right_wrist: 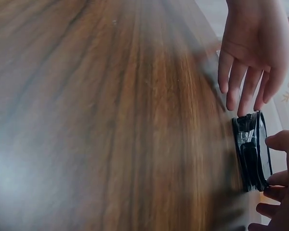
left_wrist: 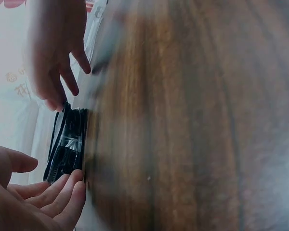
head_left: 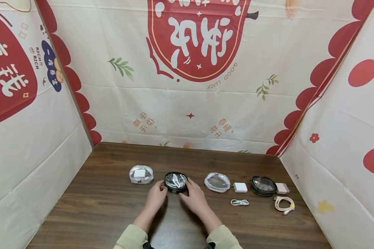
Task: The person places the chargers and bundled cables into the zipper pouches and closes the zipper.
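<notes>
Fingers relaxed and nothing gripped, the left hand [head_left: 157,197] and right hand [head_left: 195,197] touch opposite sides of a black, clear-topped pouch [head_left: 176,181] resting on the surface [head_left: 112,207]. Light, equal pressure from the 2 sides should keep it steady without creasing its top.

A dark brown wood-grain table [head_left: 112,214] meets a cream fabric backdrop [head_left: 174,100] bearing a big red emblem [head_left: 197,38] with white characters; a red scalloped trim [head_left: 72,79] edges it. Toward the table's left lies a white-rimmed clear oval pouch [head_left: 148,177], a white square plug [head_left: 139,174] within its outline. Rightward come another white-rimmed clear pouch [head_left: 217,182], a white block charger [head_left: 240,187], a bundled white cable [head_left: 240,202], a black-rimmed clear pouch [head_left: 263,186], a pale pink charger [head_left: 282,188] and a coiled cream cable [head_left: 276,206].
</notes>
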`<state>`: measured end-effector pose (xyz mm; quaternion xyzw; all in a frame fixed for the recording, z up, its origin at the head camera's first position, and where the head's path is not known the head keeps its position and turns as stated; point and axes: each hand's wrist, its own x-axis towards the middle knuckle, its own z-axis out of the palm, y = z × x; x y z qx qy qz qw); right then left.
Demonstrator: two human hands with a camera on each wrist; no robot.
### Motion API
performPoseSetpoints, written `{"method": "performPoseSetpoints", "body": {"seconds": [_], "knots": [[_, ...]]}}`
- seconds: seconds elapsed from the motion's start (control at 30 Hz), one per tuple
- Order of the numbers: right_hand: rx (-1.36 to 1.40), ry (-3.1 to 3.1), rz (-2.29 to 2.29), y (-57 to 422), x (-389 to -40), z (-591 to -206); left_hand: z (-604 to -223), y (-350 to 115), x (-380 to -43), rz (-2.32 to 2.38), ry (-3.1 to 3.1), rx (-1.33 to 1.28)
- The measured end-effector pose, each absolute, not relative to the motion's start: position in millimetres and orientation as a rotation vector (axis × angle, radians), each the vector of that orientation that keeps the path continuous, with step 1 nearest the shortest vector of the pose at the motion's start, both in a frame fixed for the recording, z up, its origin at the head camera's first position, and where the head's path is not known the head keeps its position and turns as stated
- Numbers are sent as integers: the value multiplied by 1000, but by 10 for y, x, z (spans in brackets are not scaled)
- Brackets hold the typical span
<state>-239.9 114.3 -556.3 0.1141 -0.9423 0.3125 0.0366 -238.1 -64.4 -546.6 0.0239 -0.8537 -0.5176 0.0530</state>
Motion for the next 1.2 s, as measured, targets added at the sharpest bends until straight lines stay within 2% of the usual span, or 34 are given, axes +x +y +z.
{"method": "performPoseSetpoints", "body": {"seconds": [0.57, 0.93, 1.2], "knots": [[366, -2961, 892, 948, -2596, -5504, -5472, -763, -2537, -1569, -2607, 199], [384, -3016, 922, 950, -2591, -5459, -5457, -816, -2521, -1578, -2609, 208], [376, -2971, 947, 1125, -2446, -5429, -5473, -781, -2404, -1602, -2553, 158]]}}
